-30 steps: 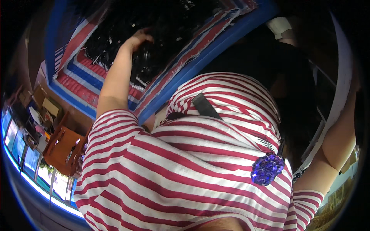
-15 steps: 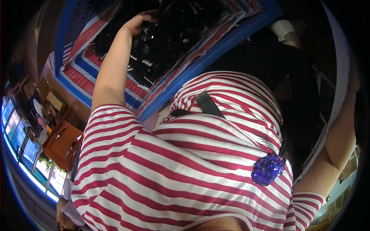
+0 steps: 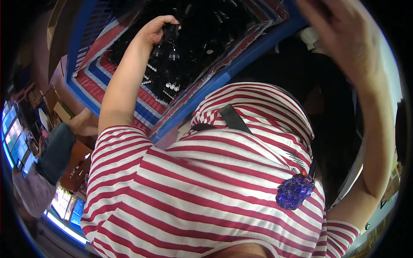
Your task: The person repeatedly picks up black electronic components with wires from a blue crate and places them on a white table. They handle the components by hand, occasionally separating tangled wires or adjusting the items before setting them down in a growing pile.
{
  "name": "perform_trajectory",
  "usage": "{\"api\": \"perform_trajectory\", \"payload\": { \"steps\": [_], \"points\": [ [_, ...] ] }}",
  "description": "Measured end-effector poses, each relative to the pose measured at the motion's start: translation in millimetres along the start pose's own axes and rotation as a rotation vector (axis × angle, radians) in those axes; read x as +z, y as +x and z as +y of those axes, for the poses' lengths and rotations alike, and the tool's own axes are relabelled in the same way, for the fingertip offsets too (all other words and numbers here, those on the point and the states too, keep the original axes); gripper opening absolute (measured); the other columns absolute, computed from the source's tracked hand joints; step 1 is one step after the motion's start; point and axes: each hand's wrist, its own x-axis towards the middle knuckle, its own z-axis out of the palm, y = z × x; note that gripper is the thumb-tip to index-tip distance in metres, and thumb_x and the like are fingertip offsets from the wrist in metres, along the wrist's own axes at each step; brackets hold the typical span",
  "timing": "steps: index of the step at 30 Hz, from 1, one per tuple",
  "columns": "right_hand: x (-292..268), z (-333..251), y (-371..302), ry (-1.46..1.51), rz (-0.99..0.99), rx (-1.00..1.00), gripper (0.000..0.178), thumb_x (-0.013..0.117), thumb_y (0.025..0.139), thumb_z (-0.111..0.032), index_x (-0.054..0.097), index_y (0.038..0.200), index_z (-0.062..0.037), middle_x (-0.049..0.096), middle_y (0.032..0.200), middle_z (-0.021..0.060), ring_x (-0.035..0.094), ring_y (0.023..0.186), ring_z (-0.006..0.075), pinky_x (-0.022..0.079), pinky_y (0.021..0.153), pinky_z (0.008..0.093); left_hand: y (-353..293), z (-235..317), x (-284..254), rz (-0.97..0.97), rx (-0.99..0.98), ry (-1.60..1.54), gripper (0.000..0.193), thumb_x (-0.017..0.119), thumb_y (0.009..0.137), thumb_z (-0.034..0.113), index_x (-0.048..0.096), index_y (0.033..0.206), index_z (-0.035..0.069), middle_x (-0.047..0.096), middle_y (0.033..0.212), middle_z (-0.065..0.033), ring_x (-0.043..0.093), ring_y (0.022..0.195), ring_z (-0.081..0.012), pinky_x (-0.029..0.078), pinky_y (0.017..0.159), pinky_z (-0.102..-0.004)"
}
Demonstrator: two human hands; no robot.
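Observation:
My left hand (image 3: 160,29) reaches into a blue plastic crate (image 3: 185,102). Its fingers are closed round a shiny black piece (image 3: 171,38), whose exact kind I cannot make out. Around it lies a heap of glossy black pieces (image 3: 206,36), some with pale beaded-looking edges. A red, white and blue striped woven sheet (image 3: 144,112) lines the crate. My right hand (image 3: 344,36) is raised at the upper right, beside the crate's near corner. Motion smears it and the top edge cuts off its fingers, so its grip is hidden.
Another person's arm in a dark sleeve (image 3: 56,148) reaches in at the left, near an orange-brown box (image 3: 79,165). A pale curved edge (image 3: 352,172) runs along the right. Windows (image 3: 17,133) show at the far left.
My right hand has come up into view from the right side. My left hand has lifted slightly with the black piece in it. Another person's arm has appeared at the left.

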Motion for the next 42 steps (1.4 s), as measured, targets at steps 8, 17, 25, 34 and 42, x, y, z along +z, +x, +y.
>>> {"api": "perform_trajectory", "payload": {
  "steps": [8, 17, 25, 34, 42],
  "points": [
    [154.2, -34.6, -41.2, 1.51, -0.301, 1.657, 0.071, 0.055, 0.076, -0.056, 0.044, 0.118, 0.001, 0.05, 0.115, 0.0145, 0.05, 0.1, 0.0227, 0.039, 0.088, 0.0354, -28.3, -6.3, 90.2, -0.123, 0.303, 0.346, 0.025, 0.058, 0.064, 0.005, 0.061, 0.089, -0.001, 0.062, 0.081, -0.0069, 0.06, 0.071, -0.0153, 0.046, 0.063, -0.0244],
    [174.0, -12.9, -76.7, 2.02, 0.309, 1.631, 0.026, 0.055, 0.083, -0.029, 0.057, 0.094, -0.005, 0.059, 0.088, 0.0079, 0.056, 0.087, 0.021, 0.045, 0.078, 0.0341, -60.9, -2.1, 158.7, -0.111, 0.761, 1.174, 0.053, 0.062, 0.068, 0.026, 0.054, 0.109, -0.007, 0.047, 0.119, -0.0256, 0.047, 0.111, -0.0301, 0.037, 0.093, -0.0334],
    [110.2, -3.9, -99.3, 2.467, 0.427, 1.646, 0.011, 0.054, 0.082, -0.016, 0.054, 0.083, -0.0049, 0.054, 0.067, 0.0003, 0.052, 0.06, 0.0131, 0.044, 0.055, 0.0257, 17.7, -48.1, 16.3, 0.414, 0.6, 0.453, 0.036, 0.056, 0.073, 0.01, 0.059, 0.108, 0.003, 0.062, 0.096, -0.0083, 0.057, 0.089, -0.0176, 0.044, 0.077, -0.0271],
    [41.9, -49.5, -51.8, 2.717, 0.23, 1.46, 0.018, 0.048, 0.086, -0.019, 0.055, 0.081, -0.0033, 0.055, 0.064, -0.002, 0.053, 0.055, 0.0093, 0.042, 0.049, 0.0227, 67.1, -119.7, 37.5, 0.428, 0.229, 0.435, 0.033, 0.061, 0.076, 0.015, 0.059, 0.108, 0.01, 0.06, 0.083, -0.0019, 0.051, 0.069, -0.011, 0.037, 0.052, -0.024],
    [-24.5, -99.4, 30.1, 2.264, -0.276, 1.435, 0.02, 0.053, 0.08, -0.02, 0.057, 0.082, 0.0, 0.057, 0.059, 0.003, 0.053, 0.045, 0.0109, 0.042, 0.042, 0.0222, -18.0, -58.1, 107.1, -0.067, 0.315, 0.321, 0.026, 0.054, 0.082, 0.021, 0.057, 0.105, 0.009, 0.06, 0.094, -0.0056, 0.056, 0.082, -0.0182, 0.044, 0.07, -0.0332]
  ]
}}
